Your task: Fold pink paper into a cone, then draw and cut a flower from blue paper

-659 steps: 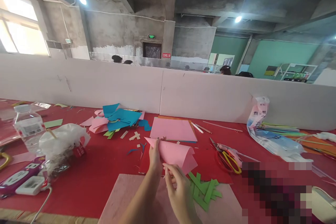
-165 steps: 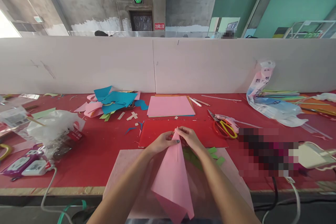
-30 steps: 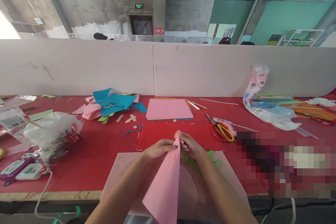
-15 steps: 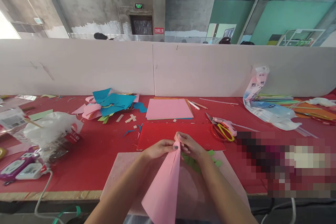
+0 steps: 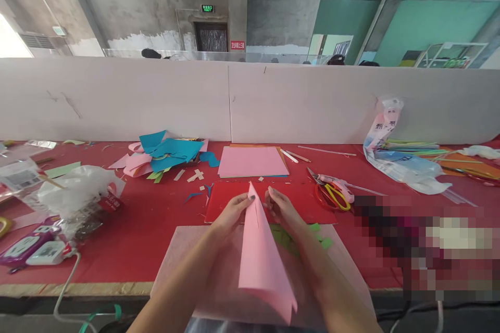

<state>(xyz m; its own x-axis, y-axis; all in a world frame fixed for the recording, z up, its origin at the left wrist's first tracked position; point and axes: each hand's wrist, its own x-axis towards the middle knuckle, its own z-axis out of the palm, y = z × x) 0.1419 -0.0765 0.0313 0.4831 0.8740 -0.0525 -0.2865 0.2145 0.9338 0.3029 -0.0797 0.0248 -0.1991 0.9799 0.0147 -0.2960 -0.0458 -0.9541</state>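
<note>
A sheet of pink paper [image 5: 258, 255] is rolled into a cone, its point up and its wide mouth toward me. My left hand [image 5: 233, 210] pinches it near the tip, with the thumb on the front face. A short slit or crease line shows below that thumb. Just right of the tip, my right hand [image 5: 282, 209] is off the paper, its fingers loosely curled and nothing visible in them. Under both forearms lies a pale pink board [image 5: 187, 270]. Green paper pieces [image 5: 284, 237] lie on it, partly hidden by my right hand and the cone.
Ahead is a red mat [image 5: 234, 195], with stacked coloured sheets [image 5: 253, 161] behind it. Yellow-handled scissors [image 5: 336, 196] lie at right, near a plastic bag [image 5: 406, 169]. Blue and pink scraps [image 5: 172, 151] are heaped left, beyond a clear bag [image 5: 78, 192]. A white partition [image 5: 156, 99] closes the back.
My right hand has let go of the cone's tip and moved slightly right. The cone's tip has shifted left and up in my left hand, and its wide end has swung right.
</note>
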